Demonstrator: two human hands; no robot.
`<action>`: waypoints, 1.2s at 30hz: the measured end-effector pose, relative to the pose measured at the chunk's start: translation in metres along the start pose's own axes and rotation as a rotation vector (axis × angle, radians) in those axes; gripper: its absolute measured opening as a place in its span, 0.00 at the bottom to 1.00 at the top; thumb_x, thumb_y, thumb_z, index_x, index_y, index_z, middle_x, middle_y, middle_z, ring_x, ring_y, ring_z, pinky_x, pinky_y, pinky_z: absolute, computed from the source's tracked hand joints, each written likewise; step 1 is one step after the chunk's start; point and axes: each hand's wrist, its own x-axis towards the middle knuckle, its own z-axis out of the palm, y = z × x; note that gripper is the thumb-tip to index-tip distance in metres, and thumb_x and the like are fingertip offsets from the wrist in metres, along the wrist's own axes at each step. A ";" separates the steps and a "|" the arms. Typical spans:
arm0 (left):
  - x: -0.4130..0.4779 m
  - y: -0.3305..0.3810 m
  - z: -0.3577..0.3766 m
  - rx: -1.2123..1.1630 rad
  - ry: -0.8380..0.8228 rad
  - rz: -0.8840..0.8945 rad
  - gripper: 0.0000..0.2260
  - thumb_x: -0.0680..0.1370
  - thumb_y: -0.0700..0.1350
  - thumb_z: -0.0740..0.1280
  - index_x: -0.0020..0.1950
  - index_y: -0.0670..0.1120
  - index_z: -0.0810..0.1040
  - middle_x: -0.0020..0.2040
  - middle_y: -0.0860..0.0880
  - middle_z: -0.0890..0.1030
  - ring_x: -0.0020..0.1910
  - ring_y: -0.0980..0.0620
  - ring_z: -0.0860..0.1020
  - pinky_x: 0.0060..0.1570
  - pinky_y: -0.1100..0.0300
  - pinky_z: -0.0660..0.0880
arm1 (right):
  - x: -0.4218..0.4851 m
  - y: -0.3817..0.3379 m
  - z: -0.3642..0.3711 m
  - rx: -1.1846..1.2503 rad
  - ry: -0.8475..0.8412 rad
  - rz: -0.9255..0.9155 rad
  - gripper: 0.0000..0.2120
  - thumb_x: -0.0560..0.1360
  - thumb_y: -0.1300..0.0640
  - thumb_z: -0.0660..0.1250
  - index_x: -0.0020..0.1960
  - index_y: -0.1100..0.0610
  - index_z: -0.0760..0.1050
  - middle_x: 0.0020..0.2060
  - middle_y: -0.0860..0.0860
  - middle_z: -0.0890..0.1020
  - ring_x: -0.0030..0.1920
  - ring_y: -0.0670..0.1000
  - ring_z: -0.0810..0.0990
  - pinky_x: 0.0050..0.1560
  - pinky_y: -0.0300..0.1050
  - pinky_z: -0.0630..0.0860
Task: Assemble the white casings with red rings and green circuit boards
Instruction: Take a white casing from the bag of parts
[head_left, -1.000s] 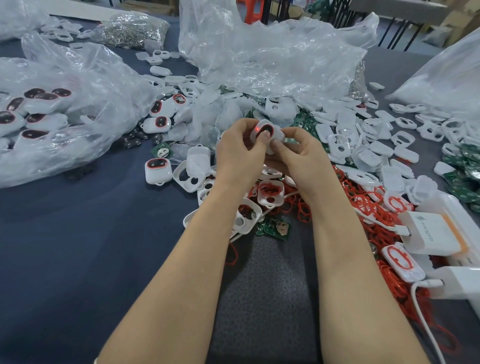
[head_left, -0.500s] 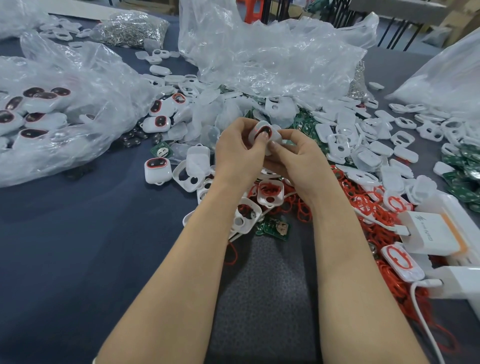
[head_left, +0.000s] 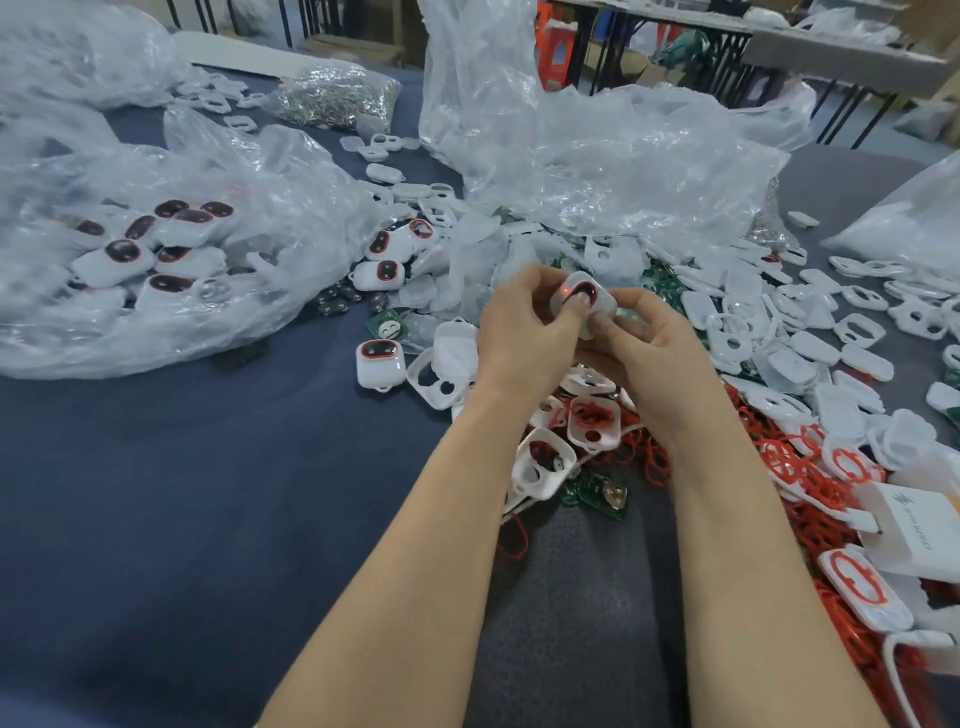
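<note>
While a good many finished units (head_left: 156, 244) already lie in the clear bag (head_left: 234, 171) at the left, with another (head_left: 379, 361) just beside it on the blue table (head_left: 182, 493), the job looks far from over; empty shells (head_left: 810, 343) spread across the right, loose red rings (head_left: 810, 488) heap near the right forearm, and green circuit boards (head_left: 597, 491) lie under the wrists. The white casing (head_left: 589, 287) in hand seems almost complete, its red ring and dark window showing; it sits raised above the pile, pinched between both hands. The left hand (head_left: 524, 332) curls round its left side, thumb pressing its face; the right hand (head_left: 654, 353) curls round its right side, thumb at the lower edge.
</note>
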 end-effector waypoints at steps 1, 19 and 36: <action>0.001 0.002 -0.006 -0.023 0.015 -0.006 0.03 0.77 0.43 0.69 0.50 0.46 0.79 0.43 0.50 0.82 0.44 0.51 0.80 0.48 0.57 0.77 | 0.001 -0.003 0.006 0.008 -0.010 0.005 0.07 0.79 0.66 0.62 0.54 0.59 0.75 0.42 0.54 0.85 0.42 0.51 0.85 0.45 0.40 0.81; 0.031 0.017 -0.185 -0.305 0.739 -0.138 0.08 0.78 0.39 0.60 0.55 0.49 0.73 0.62 0.45 0.75 0.62 0.41 0.75 0.62 0.44 0.72 | 0.048 -0.047 0.258 -0.526 -0.252 -0.029 0.16 0.78 0.60 0.62 0.64 0.63 0.72 0.59 0.59 0.77 0.58 0.57 0.77 0.51 0.38 0.69; 0.025 0.005 -0.086 -0.452 0.367 -0.150 0.09 0.79 0.35 0.58 0.46 0.45 0.75 0.36 0.50 0.80 0.28 0.63 0.77 0.29 0.70 0.71 | 0.014 -0.013 0.099 -1.216 -0.133 0.033 0.18 0.76 0.49 0.67 0.61 0.58 0.73 0.55 0.56 0.78 0.56 0.57 0.76 0.49 0.45 0.70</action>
